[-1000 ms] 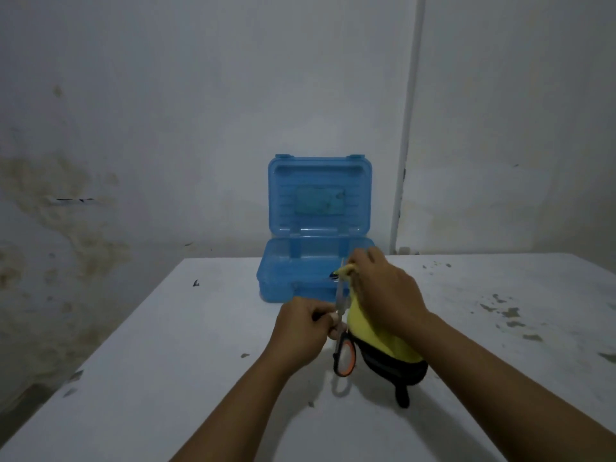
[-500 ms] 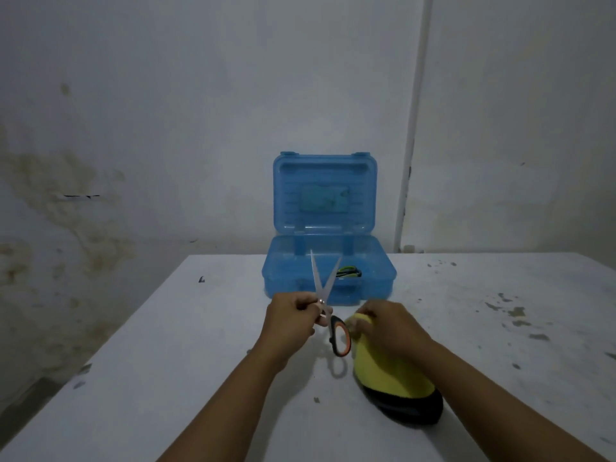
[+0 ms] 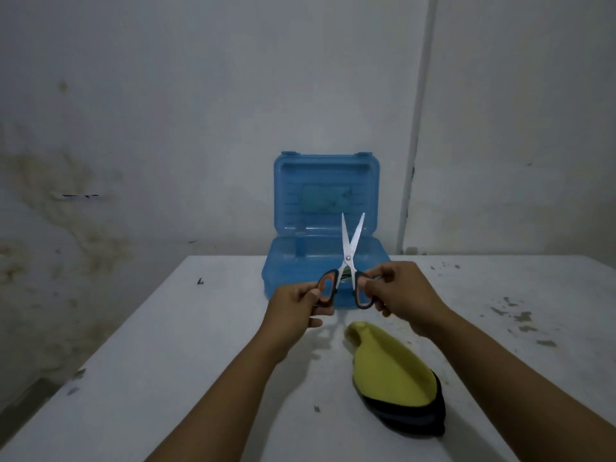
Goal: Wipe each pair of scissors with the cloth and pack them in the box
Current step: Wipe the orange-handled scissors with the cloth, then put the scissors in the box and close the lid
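I hold a pair of scissors (image 3: 348, 255) with black-and-orange handles upright in front of the blue box (image 3: 283, 271), blades spread apart and pointing up. My left hand (image 3: 296, 306) grips the left handle loop and my right hand (image 3: 400, 293) grips the right one. The box stands open at the table's far edge, lid upright against the wall; something dark lies inside, mostly hidden behind the scissors. The yellow-and-black cloth (image 3: 390, 371) lies on the table below my right hand, touched by neither hand.
The white table (image 3: 200, 361) carries scattered dark specks and stains, mostly on its right side (image 3: 513, 311). A stained wall rises right behind the box, with a vertical pipe (image 3: 413, 155) to the box's right. The table's left edge runs diagonally at the left.
My right hand has let go of the cloth, which now lies on the table, and taken the right scissor handle. The scissors have risen and their blades have spread wider.
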